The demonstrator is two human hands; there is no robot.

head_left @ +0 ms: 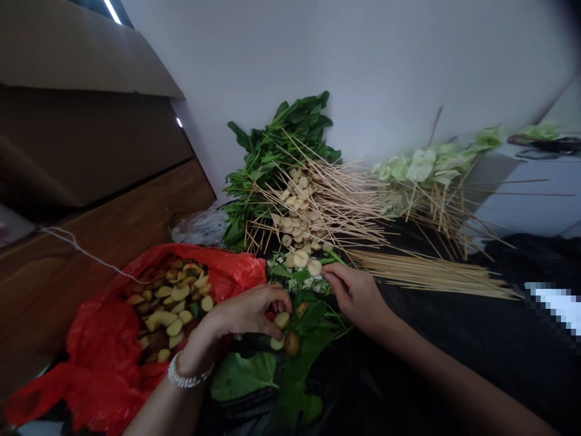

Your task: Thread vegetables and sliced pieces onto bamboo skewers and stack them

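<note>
As the left grip (254, 312) holds a potato slice (282, 320), the right grip (358, 297) pinches beside another slice (315, 267).

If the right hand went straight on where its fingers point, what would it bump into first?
From the right hand, the first thing in line looks like the pale round slice at its fingertips, perhaps held. Beyond it, likely the heap of skewered slices, though depth is unclear.

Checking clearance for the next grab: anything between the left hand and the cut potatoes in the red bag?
Yes: folds of the red bag along the side nearest the left hand. The mouth is open, with no cover visible over the exposed cut potatoes.
</note>
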